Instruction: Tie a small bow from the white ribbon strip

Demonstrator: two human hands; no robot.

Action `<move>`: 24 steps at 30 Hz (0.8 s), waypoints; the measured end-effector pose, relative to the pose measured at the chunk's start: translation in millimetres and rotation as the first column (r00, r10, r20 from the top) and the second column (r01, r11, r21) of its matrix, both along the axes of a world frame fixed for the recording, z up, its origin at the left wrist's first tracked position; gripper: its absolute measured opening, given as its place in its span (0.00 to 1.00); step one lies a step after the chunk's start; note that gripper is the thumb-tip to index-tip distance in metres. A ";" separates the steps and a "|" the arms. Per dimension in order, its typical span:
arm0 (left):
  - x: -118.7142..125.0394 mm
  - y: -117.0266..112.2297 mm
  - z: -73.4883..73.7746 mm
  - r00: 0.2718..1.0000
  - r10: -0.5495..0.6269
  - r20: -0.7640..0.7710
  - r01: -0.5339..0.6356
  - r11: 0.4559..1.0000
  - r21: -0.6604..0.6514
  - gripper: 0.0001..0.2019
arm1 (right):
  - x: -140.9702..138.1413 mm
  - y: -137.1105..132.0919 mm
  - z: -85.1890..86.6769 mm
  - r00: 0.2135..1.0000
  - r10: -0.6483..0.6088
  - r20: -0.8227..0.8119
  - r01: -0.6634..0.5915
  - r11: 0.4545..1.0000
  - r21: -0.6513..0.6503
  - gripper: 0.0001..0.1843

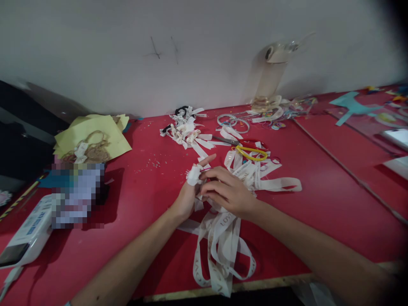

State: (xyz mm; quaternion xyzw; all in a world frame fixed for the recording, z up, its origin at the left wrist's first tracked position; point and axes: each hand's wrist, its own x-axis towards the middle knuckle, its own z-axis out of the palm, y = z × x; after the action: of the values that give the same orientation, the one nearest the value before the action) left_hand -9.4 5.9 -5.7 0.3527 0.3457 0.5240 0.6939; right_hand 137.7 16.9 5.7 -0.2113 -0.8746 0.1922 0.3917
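Hands meeting over red table (318, 187): left hand (188, 193) holding white ribbon (193, 175) wrapped around fingers; right hand (225, 191) curling closed, pinching ribbon; scissors (247, 149) lying beyond.

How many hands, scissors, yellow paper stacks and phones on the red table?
Hands: 2, left hand and right hand, both on white ribbon
Scissors: 1
Yellow paper stack: 1
Phone: 1
Total: 5
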 end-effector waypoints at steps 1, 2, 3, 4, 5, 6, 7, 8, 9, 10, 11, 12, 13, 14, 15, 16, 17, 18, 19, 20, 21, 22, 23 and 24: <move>-0.5 0.1 -0.7 1.000 0.005 -0.011 -0.005 1.000 0.008 0.26 | 0.0 -0.3 0.1 1.000 -0.001 0.002 0.001 1.000 0.004 0.05; -0.9 0.1 -0.9 1.000 0.002 -0.025 -0.001 1.000 0.016 0.26 | 0.0 -0.6 0.3 1.000 -0.001 0.006 0.001 1.000 0.008 0.05; -1.4 0.0 -0.3 0.999 -0.008 -0.039 0.009 1.000 0.025 0.26 | -0.1 -0.9 0.6 1.000 -0.004 0.009 0.004 1.000 0.014 0.05; -1.8 -0.2 0.8 0.998 -0.020 -0.055 0.022 0.999 0.035 0.26 | -0.3 -1.2 0.9 1.000 -0.007 0.014 0.007 1.000 0.021 0.05; -2.1 -0.6 2.5 0.997 -0.031 -0.070 0.034 0.998 0.045 0.26 | -0.5 -1.5 1.2 1.000 -0.010 0.017 0.009 0.999 0.031 0.06; -2.2 -1.0 4.6 0.996 -0.036 -0.083 0.040 0.998 0.053 0.26 | -0.8 -1.7 1.4 1.000 -0.011 0.022 0.010 0.999 0.043 0.06; -2.2 -1.4 6.8 0.995 -0.035 -0.092 0.040 0.998 0.057 0.27 | -1.0 -1.9 1.7 1.000 -0.012 0.027 0.010 0.998 0.056 0.06; -2.1 -1.8 8.9 0.995 -0.031 -0.099 0.036 0.998 0.058 0.28 | -1.2 -1.9 1.8 0.999 -0.014 0.033 0.011 0.998 0.068 0.06; -1.9 -2.2 10.7 0.994 -0.022 -0.105 0.028 0.998 0.057 0.28 | -1.4 -1.9 1.9 0.999 -0.015 0.039 0.012 0.997 0.078 0.07; -1.6 -2.6 11.9 0.993 -0.012 -0.114 0.019 0.998 0.057 0.28 | -1.5 -1.8 1.9 0.999 -0.015 0.043 0.012 0.996 0.086 0.07; -1.4 -2.8 12.5 0.992 -0.003 -0.124 0.010 0.998 0.058 0.29 | -1.6 -1.7 1.9 0.999 -0.015 0.046 0.010 0.996 0.092 0.07; -1.3 -2.9 12.3 0.991 0.007 -0.133 0.001 0.998 0.063 0.29 | -1.5 -1.7 1.9 0.999 -0.014 0.049 0.009 0.995 0.098 0.07; -1.3 -3.0 11.6 0.990 0.016 -0.138 -0.007 0.998 0.070 0.29 | -1.5 -1.7 1.9 0.999 -0.012 0.053 0.007 0.995 0.104 0.07; -1.4 -3.1 10.5 0.990 0.024 -0.139 -0.013 0.997 0.078 0.28 | -1.4 -1.8 2.1 0.998 -0.011 0.057 0.005 0.994 0.110 0.07; -1.5 -3.2 9.3 0.990 0.031 -0.135 -0.020 0.996 0.085 0.28 | -1.4 -1.9 2.5 0.998 -0.012 0.063 0.004 0.993 0.115 0.07; -1.6 -3.3 8.3 0.991 0.036 -0.131 -0.024 0.996 0.090 0.28 | -1.4 -2.1 3.0 0.998 -0.013 0.067 0.005 0.993 0.121 0.07; -1.8 -3.7 7.6 0.991 0.039 -0.127 -0.028 0.995 0.093 0.28 | -1.5 -2.4 3.6 0.997 -0.014 0.071 0.005 0.992 0.126 0.07; -1.9 -4.1 7.6 0.991 0.039 -0.129 -0.027 0.995 0.093 0.28 | -1.6 -2.7 4.1 0.997 -0.015 0.071 0.005 0.991 0.130 0.07; -2.0 -4.7 8.2 0.990 0.036 -0.134 -0.025 0.996 0.089 0.28 | -1.7 -2.9 4.6 0.997 -0.015 0.070 0.006 0.992 0.130 0.07; -2.1 -5.3 9.3 0.990 0.033 -0.140 -0.022 0.996 0.082 0.28 | -1.8 -3.2 5.0 0.998 -0.017 0.068 0.008 0.992 0.122 0.08; -2.2 -5.8 10.7 0.989 0.028 -0.145 -0.018 0.997 0.071 0.28 | -2.0 -3.4 5.1 0.998 -0.017 0.065 0.010 0.994 0.110 0.08; -2.2 -6.2 12.1 0.989 0.024 -0.147 -0.015 0.998 0.059 0.28 | -2.1 -3.6 5.1 0.998 -0.017 0.060 0.011 0.996 0.093 0.08; -2.2 -6.4 13.1 0.989 0.023 -0.148 -0.015 0.999 0.050 0.28 | -2.2 -3.7 4.8 0.998 -0.015 0.054 0.011 0.997 0.076 0.08; -2.1 -6.3 13.6 0.989 0.024 -0.149 -0.017 0.999 0.045 0.29 | -2.3 -3.7 4.5 0.999 -0.013 0.047 0.010 0.998 0.061 0.07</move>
State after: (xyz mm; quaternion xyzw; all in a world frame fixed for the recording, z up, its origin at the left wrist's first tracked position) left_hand -11.5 -0.4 7.9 0.4023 0.3890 0.5106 0.6528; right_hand 135.4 13.2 10.2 -0.2090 -0.8879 0.1580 0.3781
